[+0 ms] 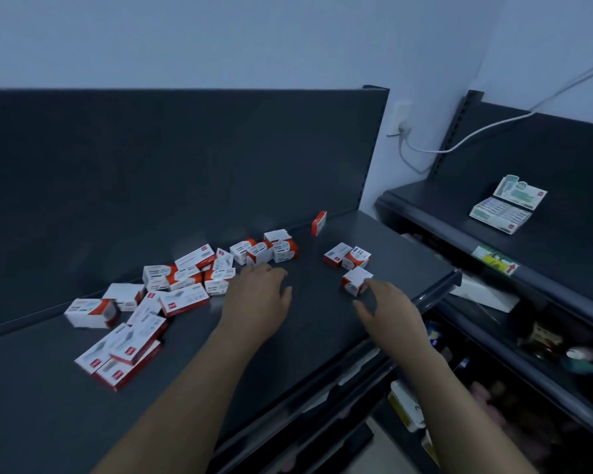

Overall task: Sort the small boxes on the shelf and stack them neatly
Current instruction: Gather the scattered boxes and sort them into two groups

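Shelf of dark grey metal, flat deck with a raised front lip, backed by a matching dark grey panel. Small white-and-red cardboard boxes lie unsorted on the shelf's left and middle. Some are long and flat, others short and near-cubic. They lie tipped on various faces, several overlapping, none in a stack. The print on them is too small to read.

Left hand is palm down over the middle of the shelf, fingers relaxed and spread, holding nothing, just beside the nearest middle boxes. Right hand is over the shelf's right front, fingers spread and empty. Its forefinger is just beside one cubic white-and-red box; contact cannot be confirmed.

Two more boxes lie touching towards the shelf's right. A single red-sided box stands on end at the shelf's rear, against the panel.
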